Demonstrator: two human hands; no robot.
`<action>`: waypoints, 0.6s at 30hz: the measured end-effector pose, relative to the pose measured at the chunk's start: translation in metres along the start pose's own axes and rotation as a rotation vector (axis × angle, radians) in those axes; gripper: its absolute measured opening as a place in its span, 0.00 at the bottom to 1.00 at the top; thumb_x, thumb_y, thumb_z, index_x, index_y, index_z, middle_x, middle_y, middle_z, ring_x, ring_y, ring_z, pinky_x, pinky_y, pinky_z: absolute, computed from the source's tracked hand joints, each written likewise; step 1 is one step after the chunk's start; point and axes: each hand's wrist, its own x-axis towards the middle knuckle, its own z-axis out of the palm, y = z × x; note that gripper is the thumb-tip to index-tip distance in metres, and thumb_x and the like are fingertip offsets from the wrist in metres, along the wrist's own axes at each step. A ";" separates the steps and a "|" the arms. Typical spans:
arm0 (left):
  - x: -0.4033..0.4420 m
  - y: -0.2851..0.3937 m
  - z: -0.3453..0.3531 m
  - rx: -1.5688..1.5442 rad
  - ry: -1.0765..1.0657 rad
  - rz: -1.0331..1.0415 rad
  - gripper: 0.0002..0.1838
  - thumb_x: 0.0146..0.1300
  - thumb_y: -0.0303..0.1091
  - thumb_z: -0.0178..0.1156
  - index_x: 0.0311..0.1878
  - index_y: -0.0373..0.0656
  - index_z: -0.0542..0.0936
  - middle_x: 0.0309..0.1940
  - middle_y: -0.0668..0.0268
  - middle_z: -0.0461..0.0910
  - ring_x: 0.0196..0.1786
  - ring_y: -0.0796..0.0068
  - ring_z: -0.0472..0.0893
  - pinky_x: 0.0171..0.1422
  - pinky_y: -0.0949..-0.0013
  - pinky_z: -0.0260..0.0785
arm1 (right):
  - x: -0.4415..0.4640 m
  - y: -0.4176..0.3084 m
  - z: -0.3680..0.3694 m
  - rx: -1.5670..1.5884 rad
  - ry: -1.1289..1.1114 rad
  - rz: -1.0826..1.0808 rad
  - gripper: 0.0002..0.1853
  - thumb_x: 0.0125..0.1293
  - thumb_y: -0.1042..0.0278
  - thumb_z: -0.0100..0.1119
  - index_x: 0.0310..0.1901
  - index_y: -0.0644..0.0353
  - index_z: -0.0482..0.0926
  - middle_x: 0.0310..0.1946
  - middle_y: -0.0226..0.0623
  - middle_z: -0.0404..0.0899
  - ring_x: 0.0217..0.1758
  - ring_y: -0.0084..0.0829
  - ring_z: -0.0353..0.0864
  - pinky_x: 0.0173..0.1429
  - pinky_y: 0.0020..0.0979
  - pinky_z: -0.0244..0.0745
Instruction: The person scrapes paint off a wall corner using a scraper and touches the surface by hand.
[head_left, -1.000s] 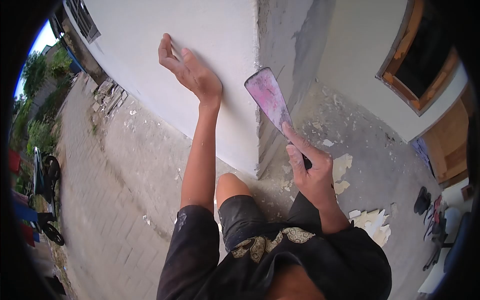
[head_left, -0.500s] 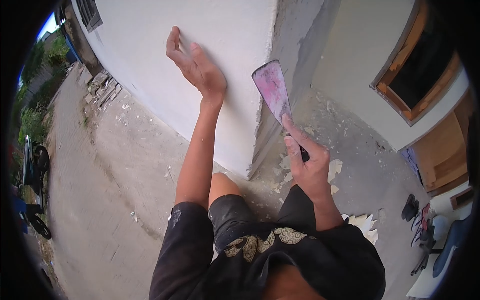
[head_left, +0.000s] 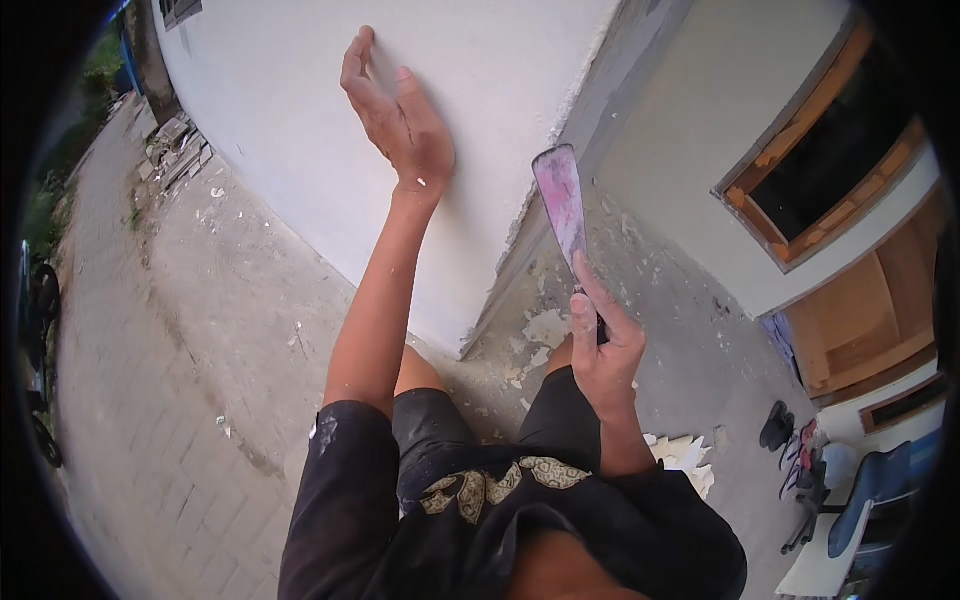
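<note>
My left hand [head_left: 405,120] is open, its fingers stretched upward and its edge apparently resting against the white wall [head_left: 480,90]. A small pale flake sits at its wrist. My right hand [head_left: 610,355] is closed around the dark handle of a scraper [head_left: 563,195], with the index finger laid along the lower blade. The blade points up, smeared pink and white, close to the rough, chipped corner edge [head_left: 520,225] of the wall. Whether the blade touches that edge, I cannot tell. Most of the handle is hidden by my fingers.
Peeled paint flakes [head_left: 680,462] lie on the concrete floor beside my right arm. A wood-framed window [head_left: 745,190] and a brown wooden panel [head_left: 860,315] are at the right. Shoes [head_left: 776,425] and a blue chair [head_left: 880,480] stand below. Rubble [head_left: 178,155] is piled at the left.
The view has shifted and turned slightly. The scraper has moved right and lower in view, its blade now more upright and edge-on. My left hand stays at the wall.
</note>
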 end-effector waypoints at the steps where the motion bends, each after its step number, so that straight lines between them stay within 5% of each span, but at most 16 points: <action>1: -0.002 0.000 -0.001 0.007 -0.006 -0.011 0.27 0.71 0.33 0.39 0.70 0.30 0.56 0.72 0.48 0.59 0.77 0.55 0.55 0.81 0.53 0.43 | 0.009 -0.008 -0.003 0.040 -0.003 0.064 0.18 0.71 0.73 0.58 0.61 0.61 0.79 0.48 0.43 0.87 0.28 0.18 0.75 0.37 0.23 0.74; 11: 0.002 0.001 0.000 -0.005 0.003 -0.016 0.27 0.71 0.33 0.39 0.70 0.29 0.56 0.72 0.47 0.58 0.78 0.54 0.54 0.81 0.54 0.43 | 0.019 -0.014 -0.023 -0.107 -0.129 0.013 0.18 0.70 0.75 0.59 0.61 0.60 0.80 0.49 0.45 0.86 0.30 0.19 0.80 0.38 0.24 0.75; 18: 0.000 0.005 0.000 0.006 0.010 -0.029 0.27 0.70 0.31 0.42 0.69 0.27 0.57 0.71 0.45 0.59 0.76 0.50 0.57 0.81 0.52 0.45 | 0.007 -0.011 -0.005 -0.016 -0.011 -0.011 0.18 0.70 0.74 0.59 0.61 0.60 0.80 0.52 0.45 0.85 0.42 0.29 0.89 0.43 0.27 0.79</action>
